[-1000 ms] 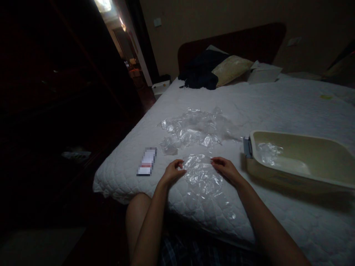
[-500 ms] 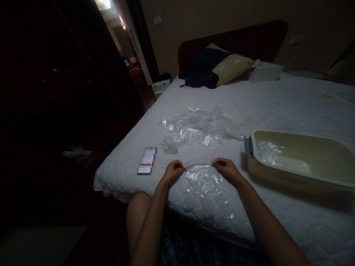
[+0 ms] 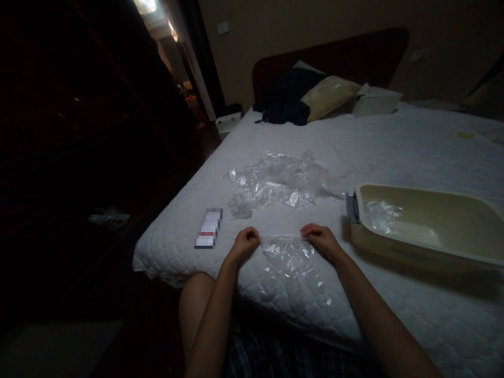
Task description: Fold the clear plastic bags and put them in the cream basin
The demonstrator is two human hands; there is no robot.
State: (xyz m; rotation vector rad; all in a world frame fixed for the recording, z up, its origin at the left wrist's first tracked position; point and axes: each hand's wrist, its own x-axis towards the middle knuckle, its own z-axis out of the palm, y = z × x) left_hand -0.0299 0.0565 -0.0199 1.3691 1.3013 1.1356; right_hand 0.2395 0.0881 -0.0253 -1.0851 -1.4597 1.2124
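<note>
A clear plastic bag (image 3: pixel 291 257) is stretched between my two hands over the near edge of the bed, its crinkled lower part lying on the white quilted cover. My left hand (image 3: pixel 246 244) pinches its upper left corner between thumb and finger. At the upper right corner, my right hand (image 3: pixel 319 240) is closed in a similar pinch. Just beyond lies a spread of crumpled clear plastic bags (image 3: pixel 275 181). To the left of my left hand rests a phone (image 3: pixel 209 229), its screen blurred out.
A cream plastic bin (image 3: pixel 425 262) with a grey latch stands at the right, crumpled clear plastic (image 3: pixel 381 216) inside it. Toward the headboard (image 3: pixel 354 58) are a patterned pillow (image 3: pixel 331 95), dark cloth (image 3: pixel 289 100) and a white box (image 3: pixel 378 101). The white bed (image 3: pixel 189 199) drops off at the left.
The bag's top edge now looks straighter and tauter between my hands. My left hand has shifted very slightly left; the other things stay put.
</note>
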